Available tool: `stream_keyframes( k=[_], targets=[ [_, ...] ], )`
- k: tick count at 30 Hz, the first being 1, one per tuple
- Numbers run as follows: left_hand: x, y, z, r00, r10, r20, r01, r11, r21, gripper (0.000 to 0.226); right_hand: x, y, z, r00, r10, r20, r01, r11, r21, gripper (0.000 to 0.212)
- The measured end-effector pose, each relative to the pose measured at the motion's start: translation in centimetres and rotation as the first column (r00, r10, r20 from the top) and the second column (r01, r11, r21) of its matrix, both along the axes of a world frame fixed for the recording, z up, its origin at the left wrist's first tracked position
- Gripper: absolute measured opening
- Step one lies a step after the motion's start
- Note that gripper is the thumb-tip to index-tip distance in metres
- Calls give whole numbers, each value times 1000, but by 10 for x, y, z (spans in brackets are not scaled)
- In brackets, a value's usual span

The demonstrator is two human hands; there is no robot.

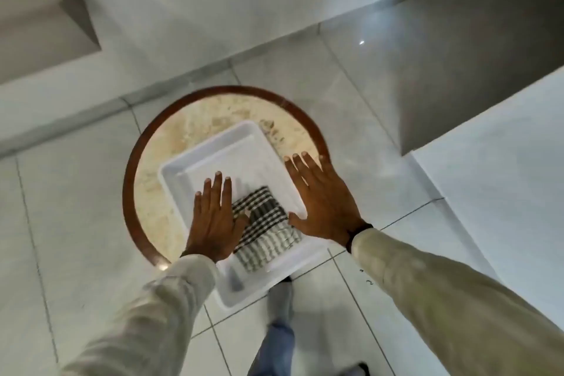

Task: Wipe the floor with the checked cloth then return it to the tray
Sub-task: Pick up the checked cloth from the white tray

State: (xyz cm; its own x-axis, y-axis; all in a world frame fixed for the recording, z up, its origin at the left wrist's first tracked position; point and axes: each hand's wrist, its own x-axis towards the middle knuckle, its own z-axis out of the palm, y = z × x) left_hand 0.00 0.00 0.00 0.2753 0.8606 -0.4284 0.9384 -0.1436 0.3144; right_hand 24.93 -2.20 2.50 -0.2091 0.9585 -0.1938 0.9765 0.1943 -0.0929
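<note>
Cloth (265, 230) lies in tray (213, 156) between both flat, empty hands; left hand (215, 217) thumb nearer, right hand (323, 201) beside.

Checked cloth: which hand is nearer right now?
Left. The left hand hovers spread over the checked cloth, its thumb overlapping the cloth's left edge. The right hand is spread over the tray rim, only its thumb near the cloth.
</note>
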Motion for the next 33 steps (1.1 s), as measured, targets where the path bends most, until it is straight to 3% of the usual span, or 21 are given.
stream_keyframes(
  k=[4,7,12,17,22,25,27,33],
  targets=[
    [-15,3,-48,998,56,-4,-56,995,-84,74,-47,5,-63,994,25,-102,-41,987,-158,92],
    [-18,13,-84,989,140,39,-135,984,-118,56,-76,15,-107,976,-163,-146,118,954,-275,88],
    [-20,22,-115,994,106,-16,-107,993,-52,46,-95,19,-149,874,-440,-204,337,853,-398,69],
    [-25,31,-110,954,278,110,-250,943,-220,27,-90,28,-147,571,-762,-307,389,580,-716,29],
    [-18,27,-57,791,496,357,-310,829,-466,7,-48,7,-104,218,-921,-323,264,375,-889,21],
    [7,20,-18,761,457,461,-180,831,-527,24,-5,-28,-69,63,-935,-350,160,356,-921,41],
    [38,8,5,777,381,502,-57,836,-545,26,24,-61,-48,-8,-939,-345,121,341,-932,42],
    [149,-60,26,807,156,570,197,838,-509,19,97,-181,-20,-131,-942,-310,180,285,-942,55]
  ],
)
